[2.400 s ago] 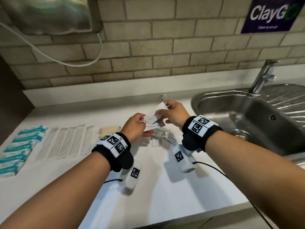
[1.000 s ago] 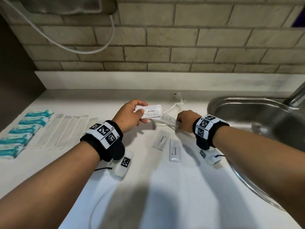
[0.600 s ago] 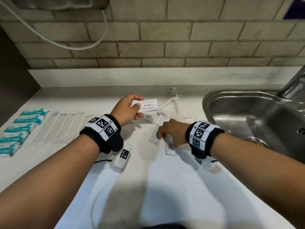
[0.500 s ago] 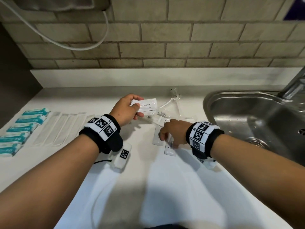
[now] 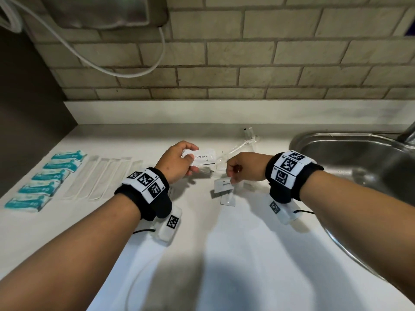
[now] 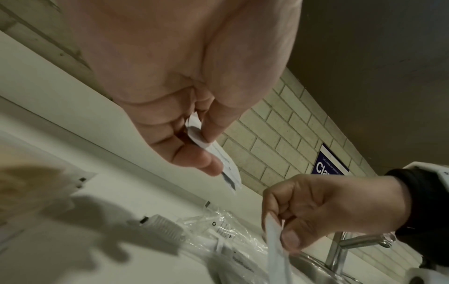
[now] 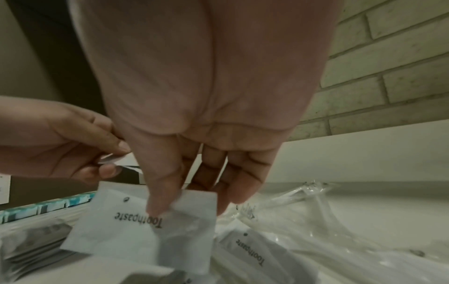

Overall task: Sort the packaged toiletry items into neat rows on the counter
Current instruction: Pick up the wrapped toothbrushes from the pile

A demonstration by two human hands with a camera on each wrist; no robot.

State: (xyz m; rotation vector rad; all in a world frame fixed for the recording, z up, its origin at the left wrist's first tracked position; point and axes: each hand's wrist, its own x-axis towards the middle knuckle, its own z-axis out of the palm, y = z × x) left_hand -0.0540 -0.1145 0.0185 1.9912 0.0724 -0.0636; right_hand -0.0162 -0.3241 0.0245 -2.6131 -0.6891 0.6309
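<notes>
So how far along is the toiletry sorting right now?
Done: a row of teal packets and a row of clear sleeves lie lined up at the left. In hand: the left hand and right hand each pinch a toothpaste sachet. Left: another sachet and the loose clear wrappers by the sink.

Both forearms extended over counter. Left hand [image 5: 177,161] raised, thumb-and-finger pinch; right hand [image 5: 246,168] lower, fingers curled downward, pinching.

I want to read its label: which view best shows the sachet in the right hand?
The right wrist view: the sachet fills the frame, "Toothpaste" legible, pinched by the right hand. The head view shows it small and upside down; the left wrist view shows only its edge.
</notes>
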